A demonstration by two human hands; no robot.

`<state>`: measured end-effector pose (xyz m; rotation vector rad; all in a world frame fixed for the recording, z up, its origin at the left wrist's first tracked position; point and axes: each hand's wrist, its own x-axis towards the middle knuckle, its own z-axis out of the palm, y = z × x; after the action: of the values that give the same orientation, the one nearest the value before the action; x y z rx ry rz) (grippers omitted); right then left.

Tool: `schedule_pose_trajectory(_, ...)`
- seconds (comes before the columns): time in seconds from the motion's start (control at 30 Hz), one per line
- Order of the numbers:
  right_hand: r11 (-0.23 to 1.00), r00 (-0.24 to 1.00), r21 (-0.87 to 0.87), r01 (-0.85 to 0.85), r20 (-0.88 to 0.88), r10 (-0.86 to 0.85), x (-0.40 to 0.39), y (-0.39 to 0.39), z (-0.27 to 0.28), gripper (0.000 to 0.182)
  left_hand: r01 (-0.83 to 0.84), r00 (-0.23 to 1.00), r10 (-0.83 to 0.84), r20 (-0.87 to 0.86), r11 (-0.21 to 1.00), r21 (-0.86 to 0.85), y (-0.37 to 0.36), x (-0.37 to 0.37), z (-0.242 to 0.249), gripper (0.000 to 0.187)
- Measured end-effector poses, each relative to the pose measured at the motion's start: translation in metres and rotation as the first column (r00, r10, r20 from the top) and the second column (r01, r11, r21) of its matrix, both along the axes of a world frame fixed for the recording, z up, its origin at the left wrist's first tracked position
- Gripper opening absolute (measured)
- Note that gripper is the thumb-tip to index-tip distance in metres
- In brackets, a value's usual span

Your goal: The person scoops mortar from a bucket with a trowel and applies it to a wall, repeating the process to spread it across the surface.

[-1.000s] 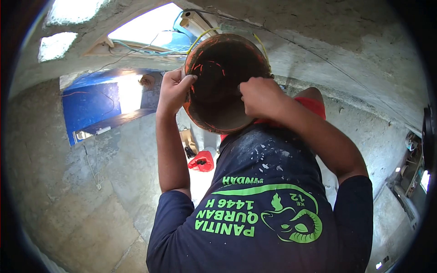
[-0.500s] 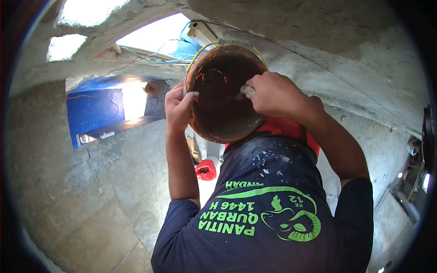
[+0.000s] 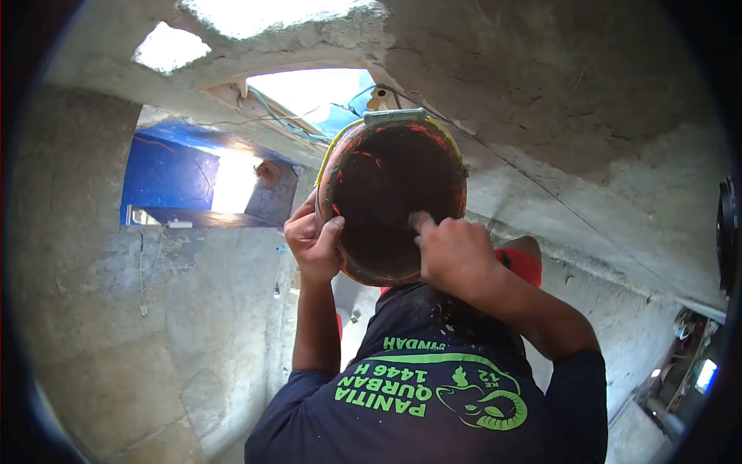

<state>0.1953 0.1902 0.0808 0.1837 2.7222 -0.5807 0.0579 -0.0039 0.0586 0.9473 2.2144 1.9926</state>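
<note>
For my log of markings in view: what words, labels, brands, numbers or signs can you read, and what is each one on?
All upside down in view, on the front of the dark shirt:
"PANITIA"
"QURBAN"
"1446 H"
"KE 12", small, beside the horned-head print
A word ending in "NDAH"; its start is too distorted to read, and the tiny letters by it are too small.
No readable text shows on the bucket.

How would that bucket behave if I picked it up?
The bucket looks stiff: its round mouth shows no sag where the left hand holds it. It is probably light for its size, as only that hand seems to support it. Being round-walled, it would likely roll if laid sideways.
</note>
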Motion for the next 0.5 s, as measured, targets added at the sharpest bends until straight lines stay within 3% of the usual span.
schedule_pose_trajectory(0.07, 0.993, 0.979, -0.004, 0.120, -0.164, -0.119, -0.001, 0.010, 0.015, 0.047, -0.025, 1.000, 0.025, -0.011, 0.999, -0.045, 0.004, 0.006, 0.014, 0.021)
schedule_pose_trajectory(0.17, 0.988, 0.953, 0.059, 0.144, -0.276, -0.123, -0.009, 0.015, -0.008, 0.049, -0.058, 0.995, 0.051, -0.085, 0.995, -0.080, 0.006, 0.008, 0.012, 0.021)
schedule_pose_trajectory(0.2, 0.981, 0.963, 0.151, 0.122, -0.259, -0.080, -0.008, 0.011, -0.023, 0.051, -0.049, 0.986, 0.031, -0.166, 0.993, -0.110, 0.003, 0.005, 0.006, 0.018)
schedule_pose_trajectory(0.23, 0.984, 0.983, 0.154, 0.088, -0.175, -0.061, -0.007, 0.011, -0.025, 0.050, -0.079, 0.970, 0.074, -0.233, 0.997, -0.008, 0.013, 0.006, 0.009, 0.022)
schedule_pose_trajectory(0.3, 0.996, 0.992, 0.084, -0.013, -0.122, 0.023, -0.007, 0.010, -0.031, 0.043, -0.117, 0.976, 0.115, -0.184, 0.993, -0.002, 0.020, 0.011, 0.020, 0.032)
schedule_pose_trajectory(0.33, 0.995, 0.995, 0.093, -0.033, -0.094, 0.041, -0.009, 0.009, -0.027, 0.041, -0.130, 0.986, 0.113, -0.124, 0.981, -0.144, 0.013, 0.009, 0.012, 0.026)
schedule_pose_trajectory(0.37, 0.997, 0.998, 0.065, -0.031, -0.048, 0.035, -0.011, 0.012, -0.008, 0.036, -0.117, 0.991, 0.120, -0.063, 0.992, 0.055, 0.030, 0.018, 0.028, 0.017)
schedule_pose_trajectory(0.4, 0.999, 0.999, 0.013, -0.033, 0.023, 0.032, -0.008, 0.008, 0.005, 0.033, -0.124, 0.989, 0.124, -0.075, 0.992, -0.006, 0.023, 0.017, 0.021, 0.016)
schedule_pose_trajectory(0.43, 0.998, 0.999, 0.050, -0.041, 0.024, 0.040, -0.012, 0.012, 0.002, 0.031, -0.101, 0.994, 0.102, 0.031, 0.994, -0.037, 0.021, 0.013, 0.011, 0.016)
schedule_pose_trajectory(0.5, 0.994, 0.999, 0.096, -0.044, 0.011, 0.043, -0.011, 0.015, -0.007, 0.029, -0.138, 0.990, 0.137, 0.018, 0.990, 0.019, 0.026, 0.019, 0.003, 0.017)
